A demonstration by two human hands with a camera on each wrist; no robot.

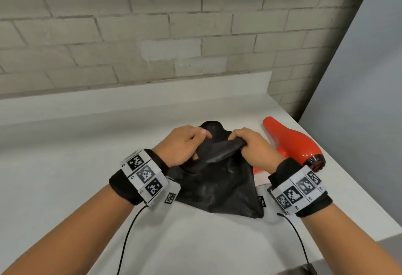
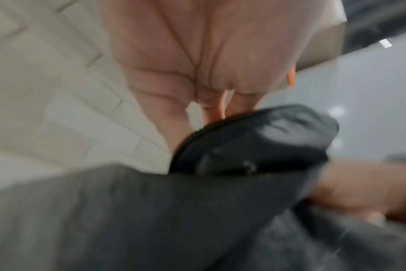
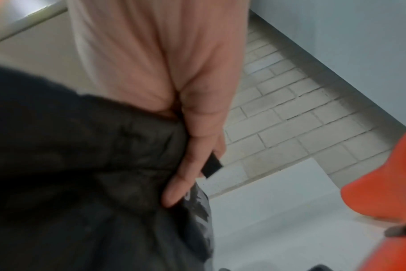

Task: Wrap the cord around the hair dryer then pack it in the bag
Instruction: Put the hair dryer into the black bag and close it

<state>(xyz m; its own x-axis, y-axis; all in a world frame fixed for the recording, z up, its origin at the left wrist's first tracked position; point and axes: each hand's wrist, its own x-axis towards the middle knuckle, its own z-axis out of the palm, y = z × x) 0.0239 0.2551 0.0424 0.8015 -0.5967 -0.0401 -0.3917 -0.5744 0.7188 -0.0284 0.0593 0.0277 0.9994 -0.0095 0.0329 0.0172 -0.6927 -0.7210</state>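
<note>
A black fabric bag [image 1: 217,185] lies on the white table [image 1: 65,155] in front of me. My left hand [image 1: 185,144] grips the bag's upper left edge, fingers curled into the cloth. My right hand [image 1: 250,144] holds a bunched fold of the bag's top edge. An orange-red hair dryer [image 1: 293,142] lies on its side just right of my right hand, its dark end pointing toward me. In the right wrist view my right hand's fingers [image 3: 190,165] pinch the bag [image 3: 81,165], with the dryer [image 3: 382,183] at the right. The left wrist view is blurred, showing dark bag cloth [image 2: 243,146]. The dryer's cord is hidden.
A grey brick wall [image 1: 174,35] rises behind the table's raised back lip. The table's right edge [image 1: 348,177] runs close past the dryer, with a pale floor beyond. Thin black cables [image 1: 128,235] trail from my wrist bands toward me.
</note>
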